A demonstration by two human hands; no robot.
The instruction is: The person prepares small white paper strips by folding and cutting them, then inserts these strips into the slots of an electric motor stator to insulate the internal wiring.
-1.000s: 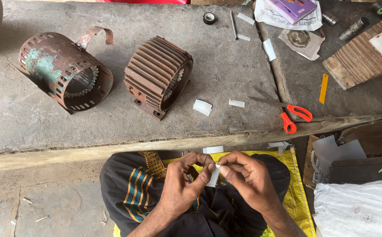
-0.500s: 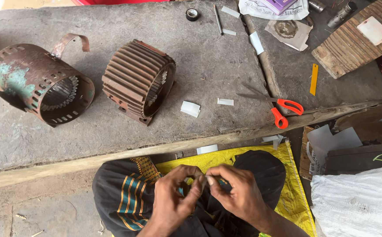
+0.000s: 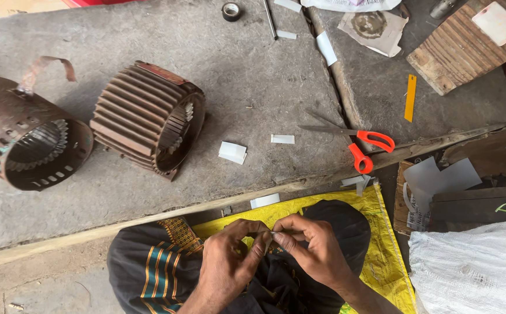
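A rough grey concrete slab [image 3: 253,75] fills the upper view, its near edge capped by a worn wooden strip. On it at ten o'clock lies a rusty round motor shell [image 3: 26,142] with a bent strap, open mouth showing toothed slots. Beside it, toward eleven, is a ribbed stator housing [image 3: 145,125], its fins running along its length, lying on its side. At two o'clock are orange-handled scissors [image 3: 354,142], blades pointing left. Small white paper strips [image 3: 232,152] are scattered between the housing and the scissors.

Down at six o'clock, over a dark striped cloth and a yellow woven sheet [image 3: 381,256], both hands meet. The left hand [image 3: 227,264] and right hand [image 3: 311,250] are each pinched on a tiny pale slip [image 3: 272,234], mostly hidden, thin like the paper strips above. It sits between thumb and forefinger of both, seemingly lying left to right, equally near each hand. The other fingers are curled in.
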